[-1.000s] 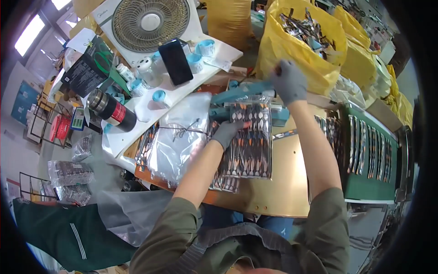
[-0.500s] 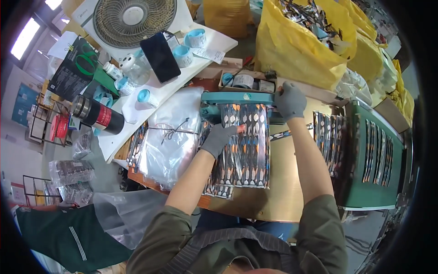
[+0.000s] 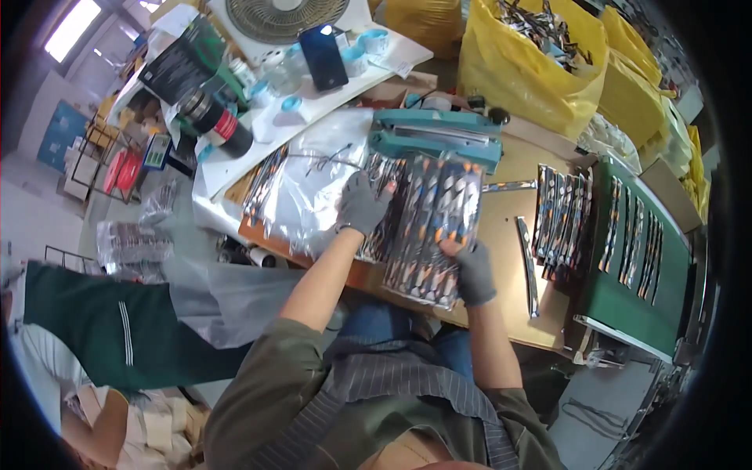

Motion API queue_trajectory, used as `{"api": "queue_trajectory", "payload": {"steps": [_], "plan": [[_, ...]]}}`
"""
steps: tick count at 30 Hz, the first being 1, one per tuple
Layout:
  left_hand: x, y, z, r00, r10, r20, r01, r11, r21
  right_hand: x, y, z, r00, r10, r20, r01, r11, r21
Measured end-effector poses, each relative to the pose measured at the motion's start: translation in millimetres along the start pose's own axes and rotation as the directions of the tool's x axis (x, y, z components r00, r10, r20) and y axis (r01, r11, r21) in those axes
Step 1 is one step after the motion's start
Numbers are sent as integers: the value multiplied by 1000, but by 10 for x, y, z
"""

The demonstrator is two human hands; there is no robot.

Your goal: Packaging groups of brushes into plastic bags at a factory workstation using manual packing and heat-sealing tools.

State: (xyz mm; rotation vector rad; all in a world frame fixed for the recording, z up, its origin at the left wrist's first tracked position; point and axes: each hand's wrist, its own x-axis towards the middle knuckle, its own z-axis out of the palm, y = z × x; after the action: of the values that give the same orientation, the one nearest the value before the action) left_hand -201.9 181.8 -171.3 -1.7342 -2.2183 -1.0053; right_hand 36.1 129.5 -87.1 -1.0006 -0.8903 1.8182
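A clear plastic bag of black patterned strip packets (image 3: 435, 227) hangs tilted over the table's front edge. My right hand (image 3: 476, 274), in a grey glove with bare fingertips, is closed on its lower right side. My left hand (image 3: 364, 205), gloved the same way, is just left of the bag with thumb and fingers apart, over more patterned strips (image 3: 381, 235). Whether it touches them is unclear. Behind the bag stands a teal bag sealer (image 3: 439, 135), its arm raised. A tied stack of clear empty bags (image 3: 313, 188) lies left of my left hand.
To the right are a row of strips (image 3: 562, 215), a loose strip (image 3: 529, 266) and a green conveyor belt (image 3: 638, 305) carrying strips. A white board (image 3: 313, 106) holds a phone (image 3: 323, 59), tape rolls and a flask (image 3: 218, 124). Yellow sacks (image 3: 525, 86) stand behind. Another person's arm (image 3: 98, 431) shows lower left.
My right hand has left the sealer's handle and taken hold of the bag. The sealer's arm has risen, and the bag has come away from it toward me. My view has shifted.
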Motion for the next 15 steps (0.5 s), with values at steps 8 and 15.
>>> {"api": "queue_trajectory", "payload": {"steps": [8, 15], "plan": [[-402, -402, 1, 448, -511, 734, 894, 283, -348, 535, 581, 62, 996, 20, 87, 36, 800, -599], [-1169, 229, -930, 709, -78, 701, 680, 340, -649, -468, 995, -149, 871, 193, 451, -333, 907, 256]]}}
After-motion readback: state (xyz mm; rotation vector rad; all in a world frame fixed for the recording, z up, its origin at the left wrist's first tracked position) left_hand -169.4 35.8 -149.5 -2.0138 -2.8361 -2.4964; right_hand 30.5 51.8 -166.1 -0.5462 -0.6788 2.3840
